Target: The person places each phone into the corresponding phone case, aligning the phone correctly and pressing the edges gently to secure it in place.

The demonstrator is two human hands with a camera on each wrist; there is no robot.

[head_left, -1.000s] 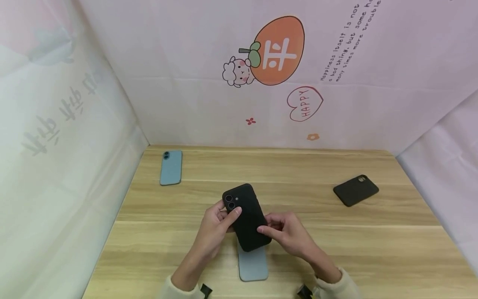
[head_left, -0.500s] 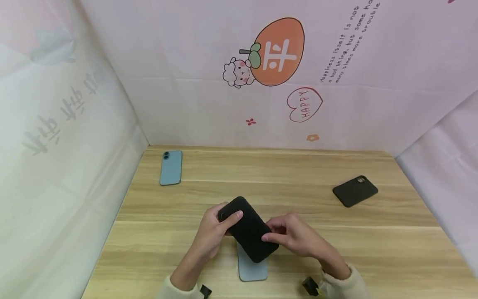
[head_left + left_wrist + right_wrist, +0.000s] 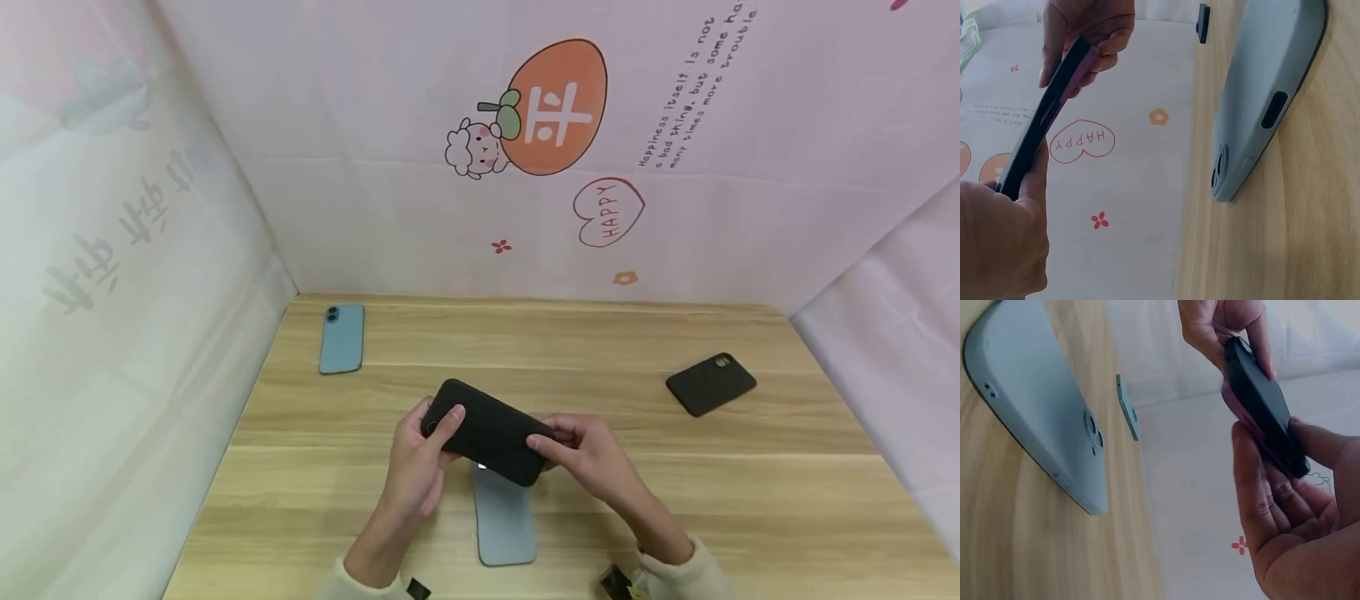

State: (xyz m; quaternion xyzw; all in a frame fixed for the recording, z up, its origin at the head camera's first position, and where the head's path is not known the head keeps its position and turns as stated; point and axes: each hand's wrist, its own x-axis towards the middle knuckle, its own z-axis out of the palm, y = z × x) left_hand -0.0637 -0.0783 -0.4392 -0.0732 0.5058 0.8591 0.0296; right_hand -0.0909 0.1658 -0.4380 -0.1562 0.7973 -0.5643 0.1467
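Both hands hold a black-backed phone (image 3: 491, 433) above the table, tilted with its lower end toward the right. My left hand (image 3: 414, 458) grips the camera end, thumb across the back and partly over the lenses. At the opposite end my right hand (image 3: 592, 454) pinches a corner between thumb and fingers. A purple sheen shows along the underside of the black phone (image 3: 1266, 406) in the right wrist view. Under it on the table lies a light blue-grey phone (image 3: 506, 525), back up, its top end partly covered from the head view.
A blue phone (image 3: 342, 338) lies at the back left of the wooden table (image 3: 315, 492). A black phone case (image 3: 711, 384) with a camera cutout lies at the right. Printed white cloth (image 3: 390, 217) hangs around the back and sides.
The black phone has turned in the hands from nearly upright to slanting sideways. Its right end rose lately with the right hand, uncovering more of the blue-grey phone. Both hands keep their hold.
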